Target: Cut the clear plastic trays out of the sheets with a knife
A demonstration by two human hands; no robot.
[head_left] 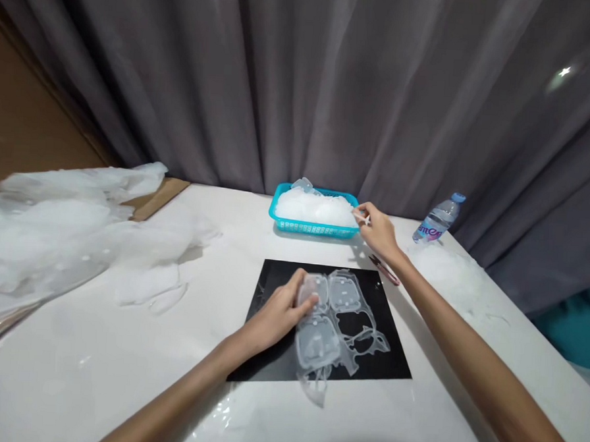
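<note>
Head view: a thin translucent plastic sheet of moulded rounded-square panels (318, 344) is being pinched by the left hand (284, 306) over a black rectangular mat (277, 370); seemingly light, flexible and slippery, it is best gripped by a panel. A small white piece (363, 218) is being pinched by the right hand (378, 232) beside a turquoise plastic basket (319, 229), where a white heap (318, 209) is being held.

At lower centre we see shiny, translucent plastic pieces (344, 295) over a smooth sheet (391, 366); mid-frame, a plastic basket (317, 229); right, a clear plastic bottle (438, 218); below, a glossy desk (119, 363); at top, a matt cloth curtain (322, 84).
</note>
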